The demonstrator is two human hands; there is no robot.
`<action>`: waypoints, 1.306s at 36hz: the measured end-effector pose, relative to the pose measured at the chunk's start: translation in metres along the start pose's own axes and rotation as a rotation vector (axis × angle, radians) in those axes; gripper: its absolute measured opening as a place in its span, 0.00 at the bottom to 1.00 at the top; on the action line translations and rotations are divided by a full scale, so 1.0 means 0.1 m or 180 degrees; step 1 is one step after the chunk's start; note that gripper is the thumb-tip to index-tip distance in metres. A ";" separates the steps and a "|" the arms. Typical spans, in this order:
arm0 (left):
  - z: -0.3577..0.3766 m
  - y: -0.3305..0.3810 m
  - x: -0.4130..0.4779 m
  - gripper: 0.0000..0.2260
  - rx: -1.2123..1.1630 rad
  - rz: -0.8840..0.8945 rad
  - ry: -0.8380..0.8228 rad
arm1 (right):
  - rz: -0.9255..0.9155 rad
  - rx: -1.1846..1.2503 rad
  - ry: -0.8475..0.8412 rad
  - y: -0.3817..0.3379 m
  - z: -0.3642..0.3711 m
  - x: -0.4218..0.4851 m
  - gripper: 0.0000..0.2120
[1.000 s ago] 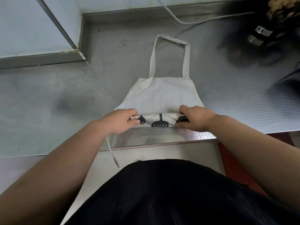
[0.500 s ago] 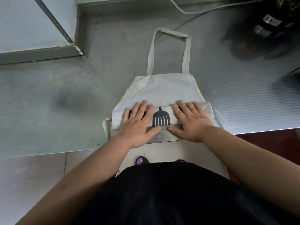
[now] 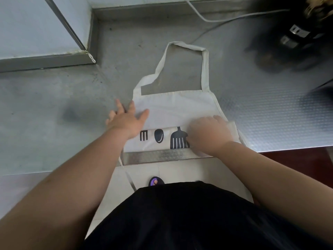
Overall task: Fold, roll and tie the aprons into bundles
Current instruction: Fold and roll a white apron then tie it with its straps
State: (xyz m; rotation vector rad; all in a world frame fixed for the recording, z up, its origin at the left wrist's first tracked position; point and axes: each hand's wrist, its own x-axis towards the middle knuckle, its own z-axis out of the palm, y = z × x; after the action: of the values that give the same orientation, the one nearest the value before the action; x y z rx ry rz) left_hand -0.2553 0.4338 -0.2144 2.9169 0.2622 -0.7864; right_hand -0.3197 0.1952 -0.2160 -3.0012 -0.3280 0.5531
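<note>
A cream apron [image 3: 176, 105] lies on the steel counter [image 3: 270, 114], its neck loop [image 3: 204, 67] pointing away from me. Its lower part is rolled up into a band [image 3: 158, 138] near the counter's front edge, showing black utensil prints. My left hand [image 3: 128, 120] lies flat with fingers spread at the apron's left edge, above the roll. My right hand [image 3: 210, 132] rests on the right end of the roll, fingers bent over it. A waist tie [image 3: 128, 175] hangs off the front edge.
A dark blurred appliance [image 3: 292, 38] with a white cable [image 3: 207, 17] stands at the back right. A raised wall ledge [image 3: 45, 58] runs along the back left. Pale floor tiles [image 3: 180, 170] and a purple sandal [image 3: 155, 181] show below the counter edge.
My left hand has left the roll and slid up and left to the apron's edge. My right hand has stayed on the right end. The roll now shows more of its prints.
</note>
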 end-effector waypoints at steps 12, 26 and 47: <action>0.36 0.05 -0.33 0.19 -0.0122 0.2444 0.1356 | -0.0052 0.0147 0.0051 -0.15 0.07 0.01 0.21; 0.63 -0.13 -0.50 0.42 0.0308 0.2409 0.0400 | -0.0719 -0.0287 -0.0094 -0.06 0.00 0.02 0.32; 0.28 0.11 -0.04 0.16 0.0729 0.1710 0.1860 | -0.0150 -0.0646 -0.0027 0.02 -0.13 0.46 0.23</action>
State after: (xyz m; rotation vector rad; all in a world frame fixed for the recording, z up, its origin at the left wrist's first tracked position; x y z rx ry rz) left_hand -0.2706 0.4186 -0.2360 3.1120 -0.5862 0.1271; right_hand -0.2724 0.2035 -0.2198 -3.1753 -0.4819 0.5604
